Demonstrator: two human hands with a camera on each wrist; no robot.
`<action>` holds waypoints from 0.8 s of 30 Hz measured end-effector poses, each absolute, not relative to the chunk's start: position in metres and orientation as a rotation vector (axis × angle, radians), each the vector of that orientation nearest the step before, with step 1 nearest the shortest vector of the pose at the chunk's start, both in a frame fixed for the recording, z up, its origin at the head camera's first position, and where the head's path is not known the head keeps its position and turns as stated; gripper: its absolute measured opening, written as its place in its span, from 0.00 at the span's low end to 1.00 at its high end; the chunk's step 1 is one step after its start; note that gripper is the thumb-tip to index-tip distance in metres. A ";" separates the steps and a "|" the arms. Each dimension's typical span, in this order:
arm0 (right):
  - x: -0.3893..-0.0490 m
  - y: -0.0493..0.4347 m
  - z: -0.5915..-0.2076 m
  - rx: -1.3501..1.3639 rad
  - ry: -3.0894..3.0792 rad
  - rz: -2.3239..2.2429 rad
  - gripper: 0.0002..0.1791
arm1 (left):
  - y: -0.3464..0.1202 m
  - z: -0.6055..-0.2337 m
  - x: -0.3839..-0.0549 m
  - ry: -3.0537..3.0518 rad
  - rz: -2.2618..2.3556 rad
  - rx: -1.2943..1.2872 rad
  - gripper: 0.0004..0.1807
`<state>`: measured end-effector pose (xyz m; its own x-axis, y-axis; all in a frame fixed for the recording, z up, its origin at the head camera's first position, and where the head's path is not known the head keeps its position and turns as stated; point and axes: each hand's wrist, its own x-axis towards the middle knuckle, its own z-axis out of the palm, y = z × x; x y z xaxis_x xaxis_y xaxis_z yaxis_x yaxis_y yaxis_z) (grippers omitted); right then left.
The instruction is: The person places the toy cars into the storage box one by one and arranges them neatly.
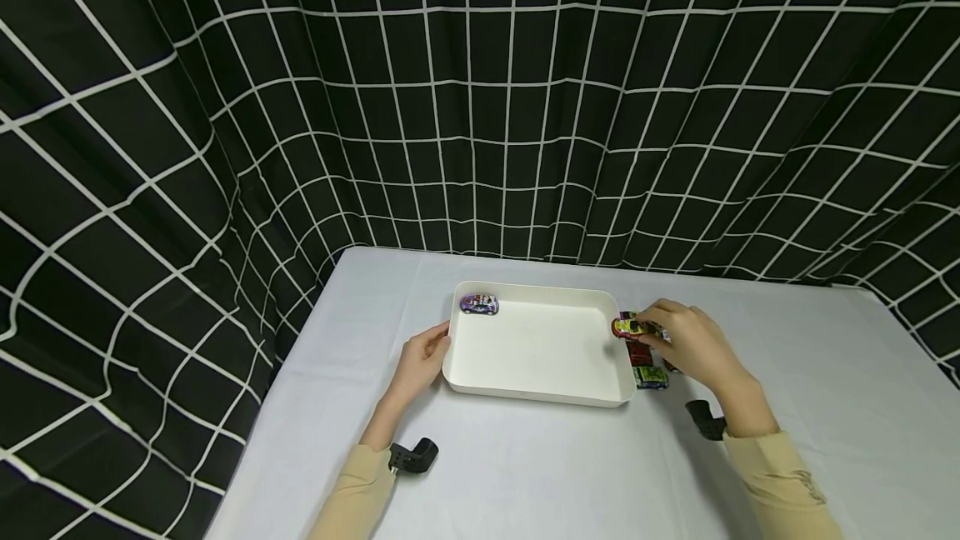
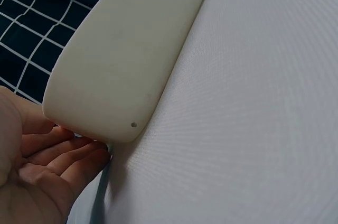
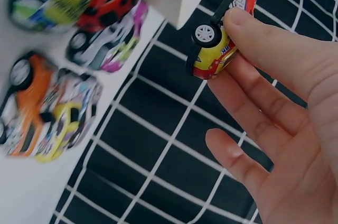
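A white tray [image 1: 536, 348] lies on the table, with a purple toy car [image 1: 479, 304] in its far left corner. My left hand [image 1: 422, 359] touches the tray's left wall from outside; in the left wrist view its loosely extended fingers [image 2: 79, 163] lie against the tray's end. Over the tray's right rim, my right hand [image 1: 693, 342] pinches a yellow and red toy car [image 3: 222, 49] between thumb and fingers. Beside the tray's right wall sit a red toy car [image 1: 639, 353] and a green toy car [image 1: 651, 377]. My right hand partly covers others there.
The right wrist view shows more loose toy cars, among them an orange one [image 3: 29, 108] and a white and magenta one [image 3: 108, 39]. A white cloth [image 1: 525, 473] covers the table. Behind hangs a black curtain [image 1: 487, 107] with a white grid.
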<state>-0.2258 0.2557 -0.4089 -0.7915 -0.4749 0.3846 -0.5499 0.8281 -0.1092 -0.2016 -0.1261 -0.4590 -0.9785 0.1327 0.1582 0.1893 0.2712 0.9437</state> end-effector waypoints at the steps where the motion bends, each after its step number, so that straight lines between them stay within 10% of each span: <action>1: -0.227 0.253 -0.408 0.780 -2.672 0.315 0.13 | -0.126 -0.459 -0.202 -2.465 -1.845 -0.315 0.20; 24: -0.267 0.171 -0.413 1.017 -2.623 0.402 0.12 | -0.127 -0.470 -0.208 -2.473 -1.841 -0.301 0.20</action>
<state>-0.2667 0.1708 -0.4129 -0.7052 -0.6038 0.3717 -0.6875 0.7106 -0.1499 -0.2075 -0.1274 -0.4698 -0.9802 0.1286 0.1506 0.1812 0.2752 0.9442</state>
